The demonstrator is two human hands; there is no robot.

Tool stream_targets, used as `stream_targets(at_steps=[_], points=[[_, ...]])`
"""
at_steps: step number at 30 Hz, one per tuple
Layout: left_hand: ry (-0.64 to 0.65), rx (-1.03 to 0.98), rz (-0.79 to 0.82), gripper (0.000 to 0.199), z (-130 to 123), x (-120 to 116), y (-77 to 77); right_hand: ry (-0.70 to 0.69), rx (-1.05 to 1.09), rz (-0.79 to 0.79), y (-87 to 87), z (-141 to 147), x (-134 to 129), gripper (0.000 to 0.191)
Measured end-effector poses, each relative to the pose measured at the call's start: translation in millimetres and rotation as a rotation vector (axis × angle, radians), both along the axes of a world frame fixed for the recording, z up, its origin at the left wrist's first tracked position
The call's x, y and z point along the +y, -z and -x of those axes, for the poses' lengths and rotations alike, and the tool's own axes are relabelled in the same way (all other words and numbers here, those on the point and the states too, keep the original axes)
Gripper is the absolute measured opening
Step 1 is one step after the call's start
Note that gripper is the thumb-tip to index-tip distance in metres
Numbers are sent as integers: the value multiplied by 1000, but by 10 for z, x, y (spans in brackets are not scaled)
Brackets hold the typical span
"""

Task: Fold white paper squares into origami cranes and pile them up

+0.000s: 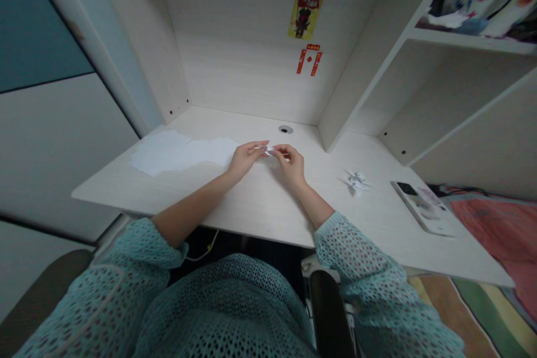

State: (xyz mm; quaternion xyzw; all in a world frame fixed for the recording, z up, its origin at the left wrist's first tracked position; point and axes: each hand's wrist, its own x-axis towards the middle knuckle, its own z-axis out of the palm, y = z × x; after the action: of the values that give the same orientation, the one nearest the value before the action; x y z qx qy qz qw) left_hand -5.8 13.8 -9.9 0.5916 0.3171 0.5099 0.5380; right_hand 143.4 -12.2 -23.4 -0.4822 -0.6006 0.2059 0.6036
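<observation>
Between my fingertips, a little above the desk, is a small piece of folded white paper (269, 150). My left hand (246, 158) pinches it from the left, thumb and fingers together. From the other side my right hand (290, 162) grips it in the same way. Most of the paper is hidden by the fingers, so its exact shape does not show. Several white paper sheets (168, 152) lie spread to the left of my left hand. Right of my right hand sits a small pile of folded white paper pieces (356, 182) with pointed tips.
The white desk (251, 210) has a round cable hole (286, 130) near its back panel. A phone (419, 207) lies at the right. An upright divider (361, 78) and shelves with bags (490, 3) stand at the right. A chair armrest (329, 313) is below the desk's front edge.
</observation>
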Motion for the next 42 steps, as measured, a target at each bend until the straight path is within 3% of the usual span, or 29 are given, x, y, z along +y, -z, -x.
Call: stream_targets(at_steps=[9,26,33,42], points=[[-34,126,-83,38,11,-70,-88,-69,36,34,21,11,18,28],[-103,248,-231,30,49,-51,-30,-57,-170,-128,-31,-32,-34,19],[-18,136,-124,35,18,-56,-73,-44,-127,-107,-34,-27,-39,19],[-67,111,-85,31,-2,-75,-94,-47,-69,-91,-47,-15,-49,23]])
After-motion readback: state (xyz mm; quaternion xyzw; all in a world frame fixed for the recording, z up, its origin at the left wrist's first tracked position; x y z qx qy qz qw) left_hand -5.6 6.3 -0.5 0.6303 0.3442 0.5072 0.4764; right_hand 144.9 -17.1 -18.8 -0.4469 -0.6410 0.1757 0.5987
